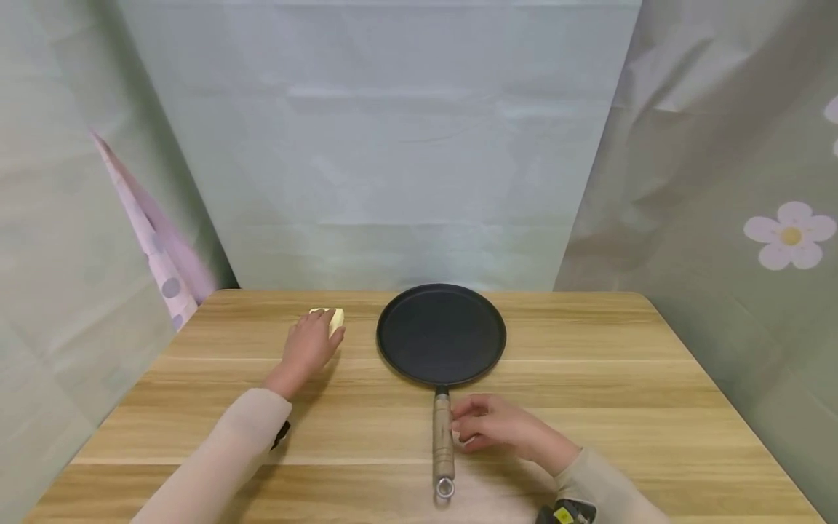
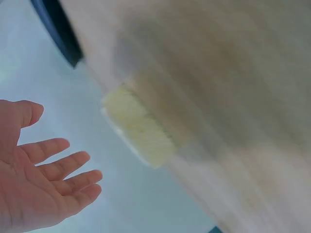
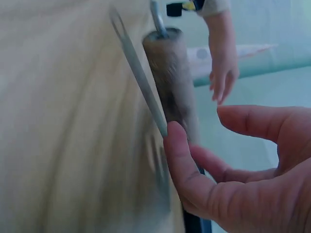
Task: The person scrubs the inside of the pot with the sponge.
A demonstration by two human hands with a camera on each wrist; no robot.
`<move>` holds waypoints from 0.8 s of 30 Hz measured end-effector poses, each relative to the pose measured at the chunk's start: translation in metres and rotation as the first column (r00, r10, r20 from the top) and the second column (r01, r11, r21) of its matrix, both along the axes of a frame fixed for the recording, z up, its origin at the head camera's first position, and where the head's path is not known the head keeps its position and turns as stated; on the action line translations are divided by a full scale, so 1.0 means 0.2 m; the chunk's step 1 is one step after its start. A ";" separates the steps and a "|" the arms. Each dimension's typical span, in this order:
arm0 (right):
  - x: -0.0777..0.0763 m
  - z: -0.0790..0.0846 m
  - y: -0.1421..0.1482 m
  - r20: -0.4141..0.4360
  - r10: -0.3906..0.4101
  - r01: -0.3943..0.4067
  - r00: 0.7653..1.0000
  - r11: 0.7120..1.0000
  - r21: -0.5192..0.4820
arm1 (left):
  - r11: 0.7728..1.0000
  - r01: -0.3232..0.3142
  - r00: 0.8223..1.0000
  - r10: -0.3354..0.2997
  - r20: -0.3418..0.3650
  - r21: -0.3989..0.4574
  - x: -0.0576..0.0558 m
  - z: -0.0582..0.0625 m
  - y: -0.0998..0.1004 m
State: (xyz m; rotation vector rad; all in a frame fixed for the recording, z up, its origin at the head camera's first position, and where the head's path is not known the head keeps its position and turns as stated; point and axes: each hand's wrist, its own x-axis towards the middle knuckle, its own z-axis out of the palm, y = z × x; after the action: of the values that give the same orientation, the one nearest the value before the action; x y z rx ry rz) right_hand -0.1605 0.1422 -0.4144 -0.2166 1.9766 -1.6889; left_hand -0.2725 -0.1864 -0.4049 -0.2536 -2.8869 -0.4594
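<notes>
My left hand (image 1: 310,340) reaches over a pale yellow block (image 1: 337,320), like a sponge or butter, at the back left of the table. In the left wrist view the yellow block (image 2: 138,126) lies on the wood, and my fingers extend loosely with a gap before it. A flat black pan (image 1: 441,335) rests mid-table, its wooden handle (image 1: 443,437) pointing toward me. My right hand (image 1: 500,429) is beside that handle, thumb and fingers apart. In the right wrist view a fingertip appears against a thin grey metal utensil (image 3: 138,73) with a looped end; blur hides its kind.
A metal hanging ring (image 1: 445,487) ends the pan handle. The wooden table (image 1: 589,364) extends on both sides of the pan. Pale curtains (image 1: 393,145) hang behind and beside it, with a spotted pink cloth edge (image 1: 166,269) at the left corner.
</notes>
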 end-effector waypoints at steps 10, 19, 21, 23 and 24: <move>-0.08 0.12 0.14 -0.372 -0.099 0.144 0.923 0.985 0.097 | 0.989 0.084 0.990 -0.069 -0.124 0.122 0.17 0.10 0.07; -0.11 0.18 0.22 -0.799 -0.123 0.462 0.588 0.862 0.207 | 0.991 0.100 0.979 -0.083 -0.186 0.087 0.29 0.11 0.15; -0.11 0.19 0.23 -0.833 -0.072 0.486 0.549 0.838 0.249 | 0.992 0.101 0.981 -0.087 -0.173 0.071 0.30 0.11 0.18; -0.12 0.18 0.23 -0.852 -0.019 0.507 0.523 0.810 0.293 | 0.994 0.100 0.983 -0.091 -0.159 0.053 0.31 0.11 0.20; -0.12 0.18 0.23 -0.860 0.009 0.520 0.510 0.793 0.317 | 0.994 0.102 0.985 -0.094 -0.147 0.047 0.32 0.11 0.21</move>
State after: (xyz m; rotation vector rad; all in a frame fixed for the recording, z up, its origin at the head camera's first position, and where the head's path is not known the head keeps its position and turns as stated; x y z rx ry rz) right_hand -0.1852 0.1887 -0.3783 -0.6225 3.3061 -1.1261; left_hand -0.2088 -0.1436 -0.3829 -0.4042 -2.7257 -0.5128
